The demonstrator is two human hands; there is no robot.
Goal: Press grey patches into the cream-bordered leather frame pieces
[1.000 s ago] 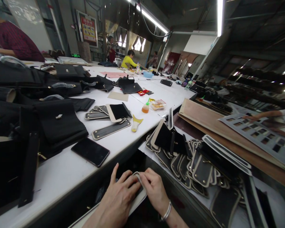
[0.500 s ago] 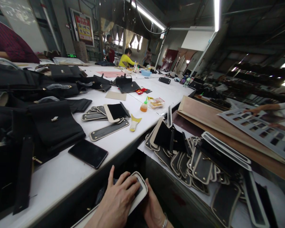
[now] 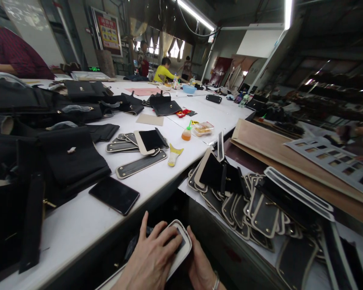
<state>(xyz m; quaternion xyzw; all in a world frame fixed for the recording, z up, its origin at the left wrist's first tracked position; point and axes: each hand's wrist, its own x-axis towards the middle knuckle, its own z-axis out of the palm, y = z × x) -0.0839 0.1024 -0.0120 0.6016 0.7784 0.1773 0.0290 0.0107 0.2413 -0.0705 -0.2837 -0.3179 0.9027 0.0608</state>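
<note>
Cream-edged panel (image 3: pixel 181 246) lies mostly hidden beneath left hand (image 3: pixel 153 257).

One dark phone (image 3: pixel 114 195), one orange glue bottle (image 3: pixel 186 134), one clear plastic box (image 3: pixel 202 129), one blue bowl (image 3: pixel 188 89), one wall poster (image 3: pixel 109 33), two hands on one cream-edged panel (image 3: pixel 181 251).

The table (image 3: pixel 87 217) is white, strewn with black bags (image 3: pixel 72 159) bearing gold clasps. Cream-edged black panels (image 3: pixel 261 219) lie heaped; the phone (image 3: pixel 114 195) is black, the small bottle (image 3: pixel 186 134) orange with a green cap.
</note>
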